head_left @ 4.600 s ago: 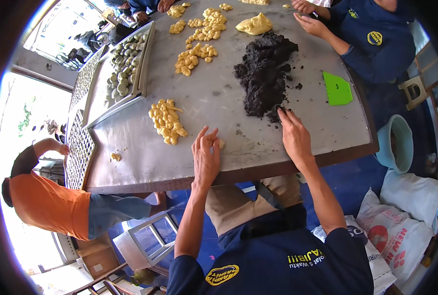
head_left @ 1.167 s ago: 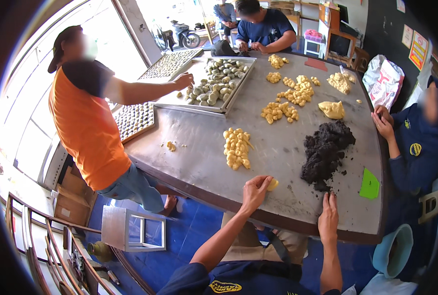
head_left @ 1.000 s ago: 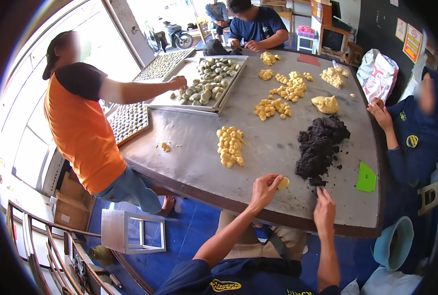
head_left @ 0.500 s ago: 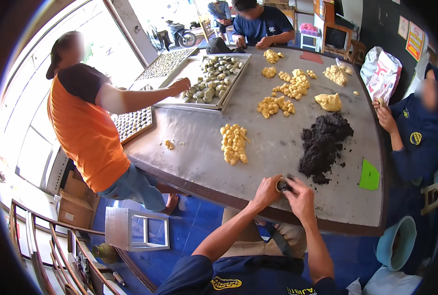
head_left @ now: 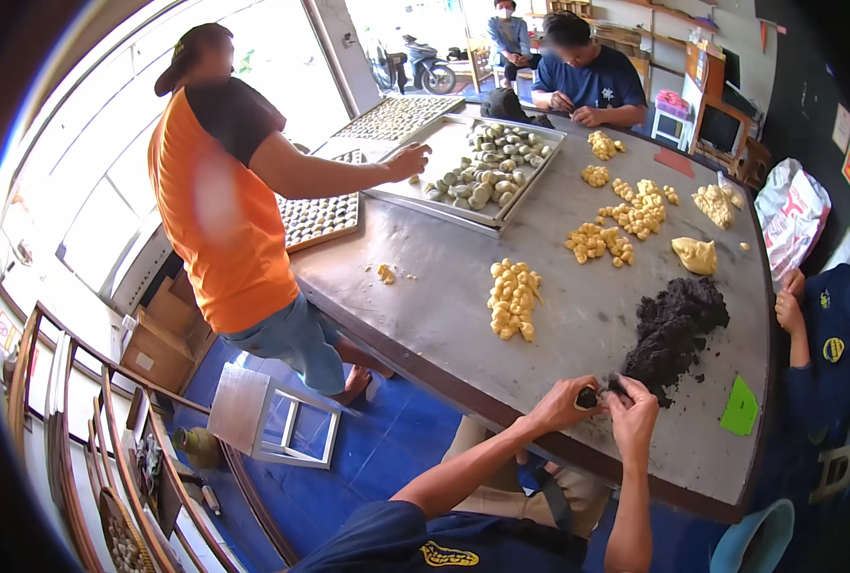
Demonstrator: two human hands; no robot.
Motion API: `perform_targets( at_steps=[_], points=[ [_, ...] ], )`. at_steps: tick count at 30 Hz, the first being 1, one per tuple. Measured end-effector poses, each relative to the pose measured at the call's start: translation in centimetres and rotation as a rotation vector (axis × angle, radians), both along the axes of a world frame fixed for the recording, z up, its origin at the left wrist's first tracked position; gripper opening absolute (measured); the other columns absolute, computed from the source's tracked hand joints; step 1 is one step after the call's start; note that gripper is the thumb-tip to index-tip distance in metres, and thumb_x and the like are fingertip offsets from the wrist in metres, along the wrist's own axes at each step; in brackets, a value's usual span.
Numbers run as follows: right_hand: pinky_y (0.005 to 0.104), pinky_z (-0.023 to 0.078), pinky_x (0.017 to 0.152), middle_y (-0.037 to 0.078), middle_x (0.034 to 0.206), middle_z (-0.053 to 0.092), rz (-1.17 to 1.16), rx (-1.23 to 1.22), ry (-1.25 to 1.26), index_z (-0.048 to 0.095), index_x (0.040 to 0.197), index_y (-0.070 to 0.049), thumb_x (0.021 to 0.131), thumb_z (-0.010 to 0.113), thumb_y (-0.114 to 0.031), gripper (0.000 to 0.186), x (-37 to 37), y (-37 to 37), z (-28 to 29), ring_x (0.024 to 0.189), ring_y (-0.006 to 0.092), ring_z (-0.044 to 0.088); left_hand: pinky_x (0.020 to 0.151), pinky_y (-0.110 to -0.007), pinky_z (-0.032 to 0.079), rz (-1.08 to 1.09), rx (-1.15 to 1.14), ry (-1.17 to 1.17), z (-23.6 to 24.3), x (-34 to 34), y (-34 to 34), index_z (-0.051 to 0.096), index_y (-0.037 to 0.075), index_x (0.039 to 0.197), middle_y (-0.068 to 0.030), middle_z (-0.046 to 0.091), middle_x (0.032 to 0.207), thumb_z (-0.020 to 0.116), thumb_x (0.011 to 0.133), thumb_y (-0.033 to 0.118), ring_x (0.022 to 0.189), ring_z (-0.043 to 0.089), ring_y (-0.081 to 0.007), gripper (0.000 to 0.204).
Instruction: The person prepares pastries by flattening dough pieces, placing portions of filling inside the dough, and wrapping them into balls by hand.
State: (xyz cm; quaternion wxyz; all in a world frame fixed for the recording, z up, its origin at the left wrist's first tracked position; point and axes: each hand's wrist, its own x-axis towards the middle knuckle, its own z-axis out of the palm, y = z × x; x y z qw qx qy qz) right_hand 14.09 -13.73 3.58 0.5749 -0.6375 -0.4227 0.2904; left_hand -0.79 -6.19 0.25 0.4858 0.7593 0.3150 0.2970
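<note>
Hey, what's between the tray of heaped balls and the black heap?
In the head view, a yellow cluster, with bare tabletop separating it from tray and heap.

Crumbly heap [head_left: 678, 325]: I saw it solid black.
Dough balls [head_left: 514, 299]: they reached me as pale yellow.
Dough lump [head_left: 696, 255]: this was plain yellow too.
Buns [head_left: 482, 184]: I made out muted grey-green mixed with cream.
Tabletop [head_left: 425, 315]: it was silver-grey, smudged darker in patches.
Card [head_left: 739, 409]: it showed flat bright green.
Co-worker's shirt [head_left: 253, 263]: I saw orange with black sleeves.
Wearer's shirt [head_left: 377, 540]: it was navy with a yellow emblem.
Floor [head_left: 387, 449]: deep blue tiles filled my view there.
</note>
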Motion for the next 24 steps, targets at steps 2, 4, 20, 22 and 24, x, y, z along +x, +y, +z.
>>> perform_targets(
  at_steps=[2, 4, 20, 22, 24],
  points=[
    [0.0332, 0.058, 0.077, 0.018, 0.104, 0.075, 0.116, -0.095, -0.019, 0.069, 0.117, 0.011, 0.083, 0.076, 0.000, 0.036, 0.2, 0.7, -0.7, 0.100, 0.0171, 0.071, 0.077, -0.042, 0.054, -0.020, 0.099, -0.058, -0.2, -0.3, 0.1, 0.064, 0.002, 0.104, -0.0199, 0.070, 0.092, 0.079, 0.079, 0.014, 0.087, 0.069, -0.0377, 0.032],
    [0.0356, 0.058, 0.083, 0.020, 0.114, 0.072, 0.243, -0.284, 0.034, 0.068, 0.120, 0.010, 0.078, 0.082, -0.003, 0.047, 0.6, 1.8, -1.6, 0.104, 0.0229, 0.072, 0.078, -0.042, 0.054, -0.028, 0.089, -0.013, 0.1, -0.4, 0.1, 0.064, 0.001, 0.104, -0.0201, 0.070, 0.093, 0.079, 0.079, 0.014, 0.088, 0.069, -0.0377, 0.032],
    [0.0413, 0.047, 0.110, 0.021, 0.148, 0.046, -0.139, -0.262, -1.032, 0.047, 0.146, 0.000, 0.084, 0.079, -0.007, 0.070, 5.9, 2.2, -1.8, 0.136, 0.0361, 0.048, 0.084, -0.034, 0.046, 0.065, -0.116, -0.177, -1.0, 0.6, 1.1, 0.060, 0.001, 0.110, -0.0090, 0.057, 0.092, 0.050, 0.109, 0.030, 0.086, 0.052, -0.0179, 0.031],
    [0.0418, 0.050, 0.104, 0.019, 0.137, 0.054, -0.201, -0.165, -1.069, 0.059, 0.133, -0.001, 0.086, 0.075, -0.004, 0.050, 6.0, 2.4, -2.1, 0.126, 0.0366, 0.054, 0.086, -0.035, 0.046, 0.043, -0.037, -0.141, -0.9, 0.4, 1.1, 0.057, 0.002, 0.114, -0.0103, 0.055, 0.096, 0.048, 0.109, 0.030, 0.090, 0.052, -0.0194, 0.030],
    [0.0422, 0.050, 0.103, 0.018, 0.134, 0.057, -0.170, -0.266, -0.972, 0.062, 0.130, -0.001, 0.086, 0.074, -0.004, 0.045, 6.4, 1.3, -2.5, 0.124, 0.0365, 0.056, 0.088, -0.035, 0.045, 0.018, 0.059, -0.113, -1.1, -0.4, 1.4, 0.054, 0.003, 0.118, -0.0115, 0.053, 0.100, 0.047, 0.109, 0.029, 0.093, 0.052, -0.0210, 0.029]
  ],
)
